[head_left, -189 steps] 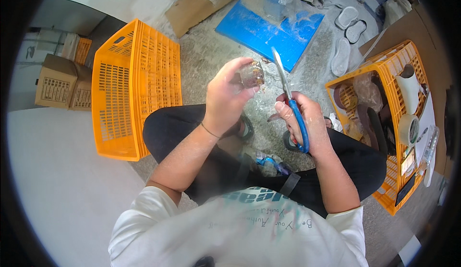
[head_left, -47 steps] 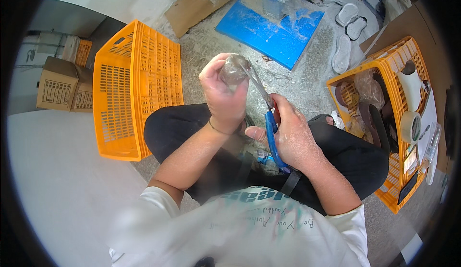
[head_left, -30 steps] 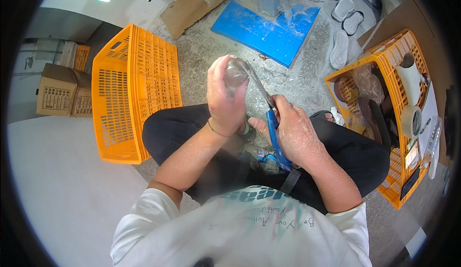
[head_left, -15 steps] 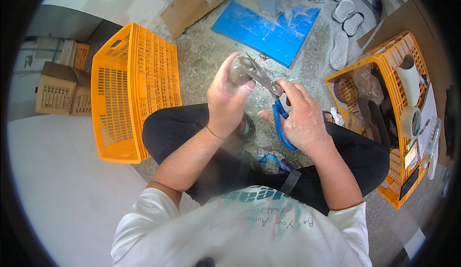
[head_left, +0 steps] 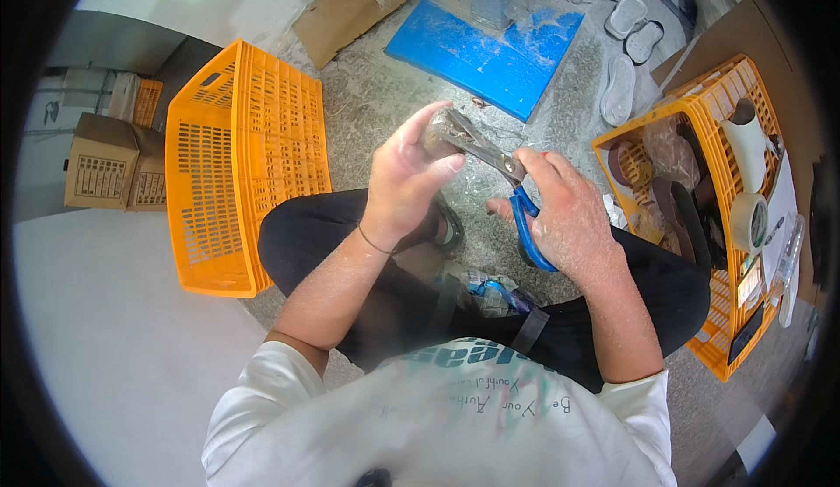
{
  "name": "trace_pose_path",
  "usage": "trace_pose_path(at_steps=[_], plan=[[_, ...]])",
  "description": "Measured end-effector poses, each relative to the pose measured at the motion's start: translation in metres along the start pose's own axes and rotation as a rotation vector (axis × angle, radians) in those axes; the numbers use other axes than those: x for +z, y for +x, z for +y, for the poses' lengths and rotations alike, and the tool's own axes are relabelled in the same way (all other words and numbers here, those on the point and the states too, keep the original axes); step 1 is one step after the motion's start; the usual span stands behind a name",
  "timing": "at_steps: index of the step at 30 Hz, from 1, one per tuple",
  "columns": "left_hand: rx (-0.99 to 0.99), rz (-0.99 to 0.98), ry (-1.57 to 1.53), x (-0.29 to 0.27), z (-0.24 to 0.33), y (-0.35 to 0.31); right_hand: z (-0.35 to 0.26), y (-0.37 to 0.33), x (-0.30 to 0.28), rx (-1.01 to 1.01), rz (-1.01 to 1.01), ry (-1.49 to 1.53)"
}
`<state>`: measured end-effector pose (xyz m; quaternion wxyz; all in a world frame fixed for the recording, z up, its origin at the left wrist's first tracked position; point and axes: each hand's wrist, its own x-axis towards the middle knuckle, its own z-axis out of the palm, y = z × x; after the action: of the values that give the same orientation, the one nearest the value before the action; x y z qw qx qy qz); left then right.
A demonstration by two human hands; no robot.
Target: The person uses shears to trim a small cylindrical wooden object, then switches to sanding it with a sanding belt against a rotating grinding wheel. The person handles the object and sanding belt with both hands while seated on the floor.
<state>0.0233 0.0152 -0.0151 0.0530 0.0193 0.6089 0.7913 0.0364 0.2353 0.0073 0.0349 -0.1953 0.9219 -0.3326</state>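
My left hand (head_left: 404,179) grips a small brownish, rounded piece (head_left: 440,128) and holds it up over my lap. My right hand (head_left: 569,216) holds blue-handled scissors (head_left: 512,191), fingers through the loops. The metal blades point up and left and reach the piece at its edge. I sit cross-legged on the grey concrete floor in black trousers. What the piece is made of is too small to tell.
An orange plastic crate (head_left: 236,168) lies by my left knee. A second orange crate (head_left: 700,216) at my right holds shoe soles, a tape roll and other bits. Ahead lie a blue board (head_left: 481,49), flattened cardboard (head_left: 359,6) and pale shoe soles (head_left: 626,58). Cardboard boxes (head_left: 105,163) stand far left.
My right hand has shifted right and slightly up with the scissors, and the blades have come against the piece. My left hand has turned the piece a little and lowered it.
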Motion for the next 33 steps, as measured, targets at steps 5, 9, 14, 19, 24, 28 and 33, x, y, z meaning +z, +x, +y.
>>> trace_pose_path(at_steps=[5,9,14,19,24,28,33], plan=[[-0.067,-0.057,-0.038,-0.004,0.005,-0.001,0.003,0.001,0.002,0.019,-0.009,-0.001],[-0.060,-0.067,-0.028,-0.005,0.003,0.001,0.002,0.005,0.000,0.078,-0.075,0.091],[-0.028,-0.040,-0.114,-0.002,0.000,0.004,-0.003,0.007,-0.006,0.157,-0.099,0.219],[-0.067,-0.058,-0.105,-0.009,0.008,0.005,-0.004,0.005,-0.008,0.096,-0.039,0.125],[-0.152,-0.142,-0.123,-0.017,0.018,0.007,0.002,0.004,-0.015,0.008,-0.008,0.048],[-0.132,-0.145,-0.154,-0.017,0.017,0.007,0.002,0.002,-0.017,0.010,-0.019,-0.002],[-0.126,-0.119,-0.182,-0.014,0.013,0.005,0.004,0.001,-0.013,0.006,-0.027,-0.021]])
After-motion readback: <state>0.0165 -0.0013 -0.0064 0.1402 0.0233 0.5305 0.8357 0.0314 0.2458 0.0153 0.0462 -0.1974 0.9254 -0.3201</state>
